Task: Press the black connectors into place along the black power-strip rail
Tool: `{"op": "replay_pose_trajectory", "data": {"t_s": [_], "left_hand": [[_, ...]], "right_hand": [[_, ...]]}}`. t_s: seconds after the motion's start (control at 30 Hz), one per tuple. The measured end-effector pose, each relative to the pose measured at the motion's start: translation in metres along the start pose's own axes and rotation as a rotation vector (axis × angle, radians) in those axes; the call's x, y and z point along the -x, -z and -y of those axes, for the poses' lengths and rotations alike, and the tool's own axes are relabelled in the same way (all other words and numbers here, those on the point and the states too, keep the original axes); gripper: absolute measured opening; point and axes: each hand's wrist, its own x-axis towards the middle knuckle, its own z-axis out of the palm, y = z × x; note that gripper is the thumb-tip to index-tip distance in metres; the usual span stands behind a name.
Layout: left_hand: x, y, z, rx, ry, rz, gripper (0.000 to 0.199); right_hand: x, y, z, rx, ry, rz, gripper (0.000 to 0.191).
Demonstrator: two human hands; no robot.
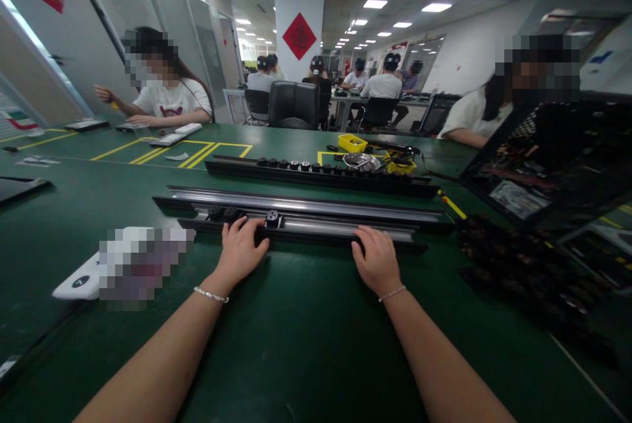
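Note:
Nearest to me on the green table lies a long black metal channel, open at the top. A few black socket modules sit in its left half. My left hand is at the modules, its fingers curled over the channel's near wall and the thumb on the near side. Farther right, my right hand grips the same near wall, fingertips inside and thumb in front. Just behind lies a second channel with a shiny inner face. A third channel beyond it carries a row of several socket modules.
A heap of black parts lies at the right, below a tilted black bin. A white device with a cable stands left. Farther back are a yellow tray and a metal dish. Co-workers sit across the table.

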Motion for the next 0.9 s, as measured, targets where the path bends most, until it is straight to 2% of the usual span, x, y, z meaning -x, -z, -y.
{"op": "replay_pose_trajectory", "data": {"t_s": [0.1,0.3,0.43,0.6,0.9], "left_hand": [[0.000,0.000,-0.001,0.003,0.002,-0.001,0.040],[0.000,0.004,-0.006,0.026,-0.031,-0.010,0.038],[-0.001,0.004,-0.006,0.024,-0.020,-0.009,0.039],[-0.001,0.003,-0.006,0.032,-0.006,0.002,0.039],[0.000,-0.002,-0.006,0.016,-0.017,-0.002,0.046]], "right_hand": [[-0.001,-0.008,0.030,-0.052,0.144,0.045,0.039],[-0.016,-0.029,0.096,-0.072,0.125,0.066,0.046],[-0.025,-0.039,0.125,-0.052,0.148,0.095,0.049],[-0.031,-0.040,0.137,-0.012,0.129,0.142,0.046],[-0.033,-0.039,0.137,-0.008,0.129,0.151,0.042]]}}
